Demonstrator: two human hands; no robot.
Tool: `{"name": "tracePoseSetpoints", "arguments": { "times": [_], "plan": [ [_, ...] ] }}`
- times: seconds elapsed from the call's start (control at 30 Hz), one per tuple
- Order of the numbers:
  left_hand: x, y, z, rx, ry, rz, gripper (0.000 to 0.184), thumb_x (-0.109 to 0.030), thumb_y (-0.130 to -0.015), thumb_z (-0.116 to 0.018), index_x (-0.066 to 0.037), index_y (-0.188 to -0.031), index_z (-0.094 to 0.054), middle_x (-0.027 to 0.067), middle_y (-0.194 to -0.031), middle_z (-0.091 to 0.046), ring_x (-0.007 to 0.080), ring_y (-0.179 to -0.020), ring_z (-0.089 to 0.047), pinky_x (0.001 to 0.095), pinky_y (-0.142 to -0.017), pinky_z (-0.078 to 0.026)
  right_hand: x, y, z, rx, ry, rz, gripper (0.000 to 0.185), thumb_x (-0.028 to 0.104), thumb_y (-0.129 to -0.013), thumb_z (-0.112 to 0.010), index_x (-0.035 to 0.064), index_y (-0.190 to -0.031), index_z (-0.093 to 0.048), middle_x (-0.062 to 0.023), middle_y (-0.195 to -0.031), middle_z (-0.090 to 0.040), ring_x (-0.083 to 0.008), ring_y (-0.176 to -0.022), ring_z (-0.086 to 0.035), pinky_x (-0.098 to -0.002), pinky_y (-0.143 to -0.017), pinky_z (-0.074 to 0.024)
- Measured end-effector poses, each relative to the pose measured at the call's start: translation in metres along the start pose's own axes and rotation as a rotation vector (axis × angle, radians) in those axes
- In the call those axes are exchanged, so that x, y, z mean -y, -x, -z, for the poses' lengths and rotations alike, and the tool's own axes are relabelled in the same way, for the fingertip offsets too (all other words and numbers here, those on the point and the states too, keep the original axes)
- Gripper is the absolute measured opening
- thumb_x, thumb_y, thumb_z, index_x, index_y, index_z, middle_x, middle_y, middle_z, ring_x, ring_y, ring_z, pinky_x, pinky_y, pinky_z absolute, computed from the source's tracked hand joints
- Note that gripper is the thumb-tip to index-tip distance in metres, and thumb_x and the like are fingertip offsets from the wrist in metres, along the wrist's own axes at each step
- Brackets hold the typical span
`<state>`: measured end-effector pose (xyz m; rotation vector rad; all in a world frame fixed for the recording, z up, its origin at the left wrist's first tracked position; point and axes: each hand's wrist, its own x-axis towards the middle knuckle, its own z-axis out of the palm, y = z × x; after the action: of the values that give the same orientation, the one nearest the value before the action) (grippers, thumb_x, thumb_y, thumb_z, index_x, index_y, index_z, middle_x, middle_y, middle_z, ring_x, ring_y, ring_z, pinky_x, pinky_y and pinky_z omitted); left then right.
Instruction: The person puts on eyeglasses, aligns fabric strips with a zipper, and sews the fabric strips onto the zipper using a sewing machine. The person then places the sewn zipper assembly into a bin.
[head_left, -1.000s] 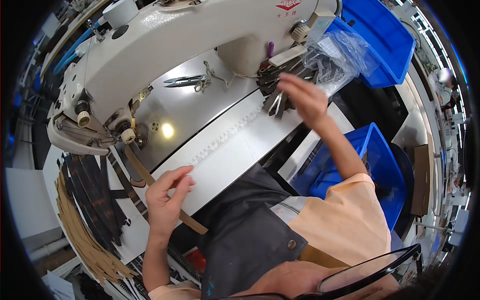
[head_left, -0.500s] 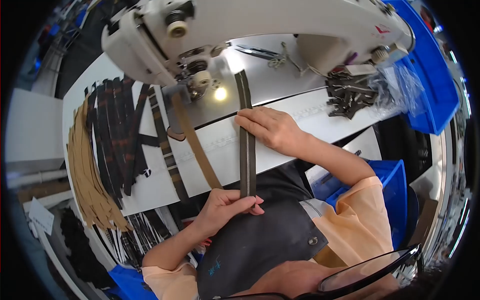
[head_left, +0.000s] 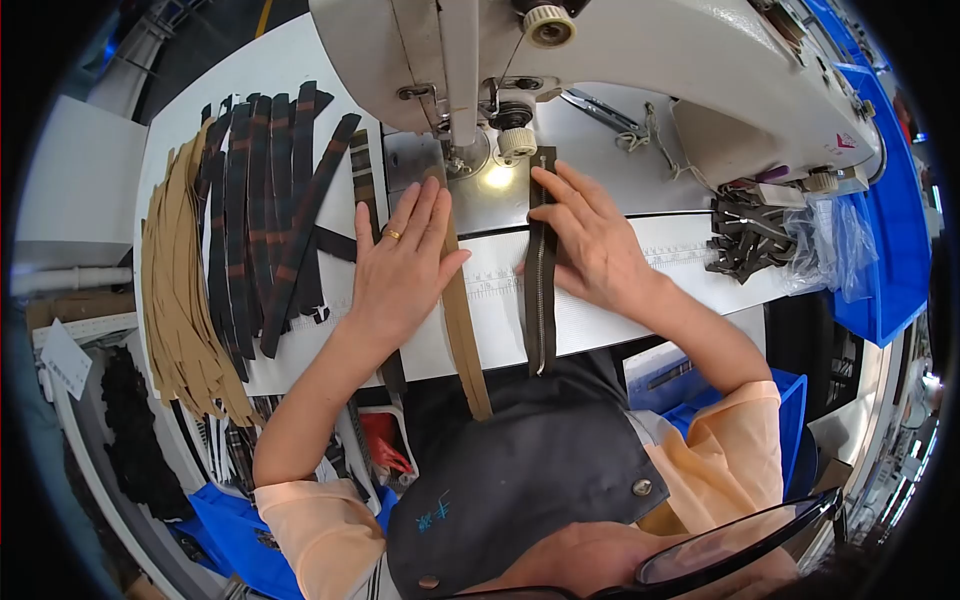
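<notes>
My left hand (head_left: pixel 395 270), with a ring on one finger, lies with its fingers stretched out along the tan fabric strip (head_left: pixel 462 335). Under the presser area of the sewing machine (head_left: pixel 460 130) is the strip's far end. My right hand (head_left: pixel 605 245) holds a dark olive zipper (head_left: pixel 541 320), fingertips on top near its far end and the thumb tip showing at its left edge. Lengthwise, this zipper runs beside the tan strip, apart from it, its near end hanging at the table's front edge. Beneath my left hand, a striped strip (head_left: pixel 363 180) is partly covered.
Tan strips (head_left: pixel 185 290) and dark striped strips (head_left: pixel 240 220) are piled at the left. At the right are short dark zipper pieces (head_left: pixel 750 240), a clear plastic bag (head_left: pixel 825 245) and a blue bin (head_left: pixel 880 290). Tweezers (head_left: pixel 605 112) lie behind the needle area.
My left hand has let go of the zipper's near end and moved forward onto the tan strip. My right hand and the zipper are farther right in view, which has shifted too.
</notes>
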<state>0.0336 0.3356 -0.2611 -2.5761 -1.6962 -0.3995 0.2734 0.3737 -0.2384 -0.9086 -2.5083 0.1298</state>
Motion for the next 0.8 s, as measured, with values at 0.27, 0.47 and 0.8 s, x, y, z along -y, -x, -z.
{"name": "tracePoseSetpoints", "arguments": {
  "times": [0.27, 0.47, 0.8],
  "plan": [
    [0.003, -0.028, -0.004, -0.079, 0.093, -0.001, 0.045, -0.031, -0.087, -0.061, -0.008, -0.124, -0.050, 0.0054, -0.134, -0.051, 0.0226, -0.125, -0.046, 0.0616, -0.105, -0.018, -0.027, -0.006, -0.015, -0.074, -0.010, 0.045, 0.037, 0.000, -0.070, -0.063, -0.0020, -0.106, -0.058, -0.0132, -0.114, -0.059, -0.0286, -0.100, -0.060, -0.0339, -0.080, -0.0526],
    [0.008, -0.029, -0.006, -0.130, 0.082, -0.031, 0.040, -0.028, -0.085, -0.064, -0.010, -0.119, -0.054, 0.0029, -0.129, -0.056, 0.0205, -0.119, -0.050, 0.0621, -0.104, -0.018, -0.033, -0.007, -0.013, -0.071, 0.045, 0.105, 0.033, 0.000, -0.068, -0.061, -0.0020, -0.102, -0.061, -0.0115, -0.110, -0.061, -0.0245, -0.095, -0.062, -0.0300, -0.073, -0.0542],
    [0.007, -0.029, -0.007, -0.214, 0.097, -0.019, 0.033, -0.018, -0.078, -0.069, -0.010, -0.109, -0.061, -0.0013, -0.122, -0.059, 0.0189, -0.112, -0.052, 0.0624, -0.102, -0.018, -0.012, -0.048, -0.020, -0.263, -0.051, 0.289, 0.029, 0.003, -0.069, -0.064, 0.0005, -0.097, -0.062, -0.0086, -0.089, -0.063, -0.0220, -0.065, -0.062, -0.0302, -0.054, -0.0515]
  ]
}}
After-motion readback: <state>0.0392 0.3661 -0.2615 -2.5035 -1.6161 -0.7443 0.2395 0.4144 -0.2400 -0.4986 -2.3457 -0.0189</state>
